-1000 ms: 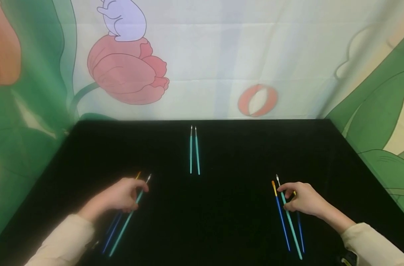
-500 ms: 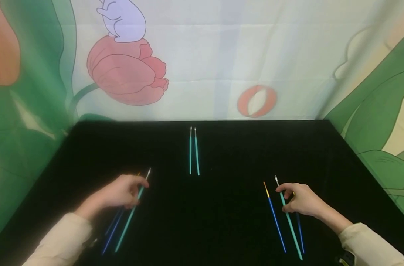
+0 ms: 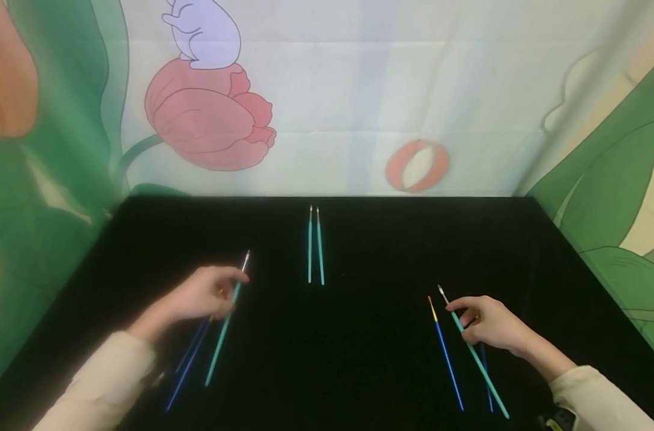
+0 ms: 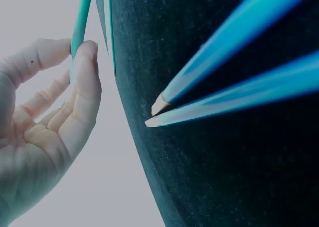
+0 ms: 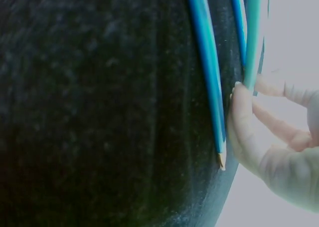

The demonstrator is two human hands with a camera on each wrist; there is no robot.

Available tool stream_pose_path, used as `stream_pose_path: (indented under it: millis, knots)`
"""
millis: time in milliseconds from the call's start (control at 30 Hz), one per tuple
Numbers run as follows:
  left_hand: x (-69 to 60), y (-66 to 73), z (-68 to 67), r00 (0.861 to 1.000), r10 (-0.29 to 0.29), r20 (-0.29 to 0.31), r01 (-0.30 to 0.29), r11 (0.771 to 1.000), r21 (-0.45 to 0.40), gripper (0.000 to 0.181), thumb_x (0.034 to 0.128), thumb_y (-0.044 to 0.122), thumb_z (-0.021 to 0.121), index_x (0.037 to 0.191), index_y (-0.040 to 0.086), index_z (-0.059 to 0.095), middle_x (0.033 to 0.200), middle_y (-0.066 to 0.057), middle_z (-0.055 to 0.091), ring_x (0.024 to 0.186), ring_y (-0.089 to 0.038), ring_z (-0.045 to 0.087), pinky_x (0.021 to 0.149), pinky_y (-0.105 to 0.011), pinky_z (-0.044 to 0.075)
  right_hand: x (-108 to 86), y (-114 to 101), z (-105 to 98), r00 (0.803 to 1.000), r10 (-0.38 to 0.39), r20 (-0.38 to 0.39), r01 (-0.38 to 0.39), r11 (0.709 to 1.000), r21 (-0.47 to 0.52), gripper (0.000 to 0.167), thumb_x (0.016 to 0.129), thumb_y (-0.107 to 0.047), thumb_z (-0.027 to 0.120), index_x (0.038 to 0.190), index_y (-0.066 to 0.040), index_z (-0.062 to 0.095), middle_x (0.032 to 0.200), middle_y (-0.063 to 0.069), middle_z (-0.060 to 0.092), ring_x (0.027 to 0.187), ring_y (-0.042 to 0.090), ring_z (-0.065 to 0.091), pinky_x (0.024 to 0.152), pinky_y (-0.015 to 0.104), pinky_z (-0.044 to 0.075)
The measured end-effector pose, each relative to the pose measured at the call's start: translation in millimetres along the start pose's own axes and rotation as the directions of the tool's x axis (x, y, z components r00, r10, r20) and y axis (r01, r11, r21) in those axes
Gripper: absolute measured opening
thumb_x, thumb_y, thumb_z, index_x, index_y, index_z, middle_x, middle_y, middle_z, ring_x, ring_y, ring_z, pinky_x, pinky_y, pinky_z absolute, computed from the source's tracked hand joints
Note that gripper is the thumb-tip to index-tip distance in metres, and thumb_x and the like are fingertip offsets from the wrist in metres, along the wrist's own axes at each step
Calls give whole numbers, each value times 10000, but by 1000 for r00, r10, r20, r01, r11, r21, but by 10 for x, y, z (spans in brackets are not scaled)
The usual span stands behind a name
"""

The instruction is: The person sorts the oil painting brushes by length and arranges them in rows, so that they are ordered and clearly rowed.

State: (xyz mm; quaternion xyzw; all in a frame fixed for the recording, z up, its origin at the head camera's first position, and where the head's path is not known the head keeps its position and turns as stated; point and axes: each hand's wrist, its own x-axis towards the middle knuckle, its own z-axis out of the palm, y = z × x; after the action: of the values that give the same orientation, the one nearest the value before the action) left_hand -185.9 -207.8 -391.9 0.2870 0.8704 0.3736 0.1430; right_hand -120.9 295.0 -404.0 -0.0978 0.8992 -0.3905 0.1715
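Note:
In the head view, my left hand (image 3: 205, 293) pinches a teal paintbrush (image 3: 219, 350) between thumb and fingers, its white tip pointing away from me. Two blue paintbrushes (image 3: 183, 377) lie beneath and beside that hand, their upper ends partly hidden. On the right, my right hand (image 3: 490, 323) pinches another teal paintbrush (image 3: 485, 377), which slants across a blue paintbrush (image 3: 486, 383) partly covered by the hand. A second blue paintbrush (image 3: 448, 362) with a yellow ferrule lies just left of it. The wrist views show thumb and fingertips closed on each teal handle (image 4: 80, 30).
Two more teal paintbrushes (image 3: 310, 251) lie side by side at the far middle of the black table (image 3: 359, 335). A printed curtain (image 3: 327, 90) with a flower and rabbit hangs behind the table and along its sides.
My left hand has moved up and away from me with its teal paintbrush, off the blue ones. On the right, the held teal brush has tilted across, and the left blue brush has shifted left.

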Motion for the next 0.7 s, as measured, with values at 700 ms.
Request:
stream_pose_path:
  millis: [700]
  knots:
    - [200,41,-89,996,4,-88,-12,996,-84,489,765,16,645,1224,115,508,808,-66,599,642,-194,600,577,-352,527,77,-120,-146,994,-112,-17,113,971,212,512,761,50,587,1242,123,427,925,248,535,724,203,595,647,315,538]
